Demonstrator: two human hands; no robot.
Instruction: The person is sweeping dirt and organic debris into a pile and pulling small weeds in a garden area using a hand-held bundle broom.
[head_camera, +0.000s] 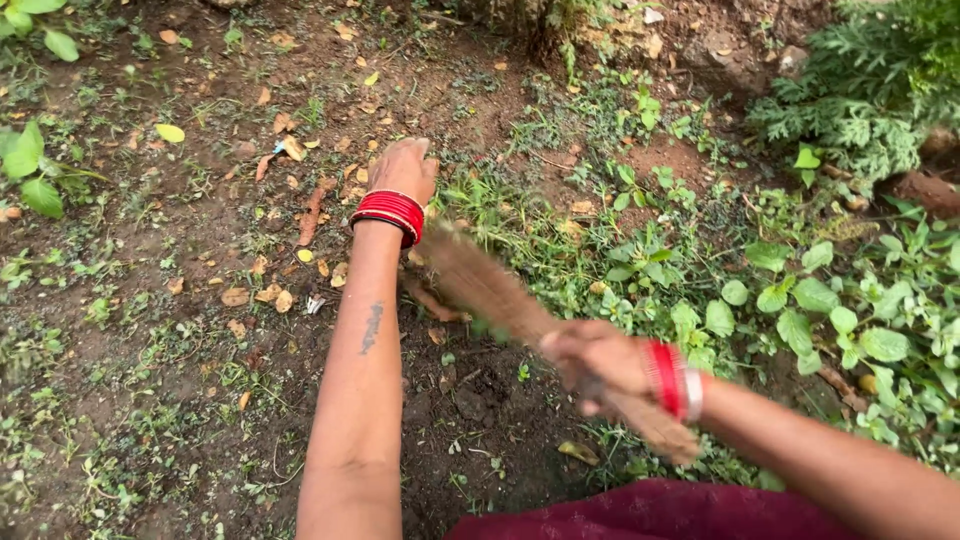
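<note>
Nearest the camera, the right hand (597, 364) is clamped around the bound end of a brown twig broom (520, 318), which is blurred and slants up-left from the grip toward the left wrist. Because the bristle tip lies just beside that wrist with its red bangles (389, 214), a hard stroke could likely strike the forearm or catch on the bangles. Farther out, the left hand (405, 167) reaches to the bare soil (200, 300), knuckles up; whether its fingers are apart or curled on anything, I cannot tell. Dry leaves (270, 294) lie scattered near it, and the broom could likely fling grit over the hand. Beyond, low green weeds (800, 300) could snag the bristles.
</note>
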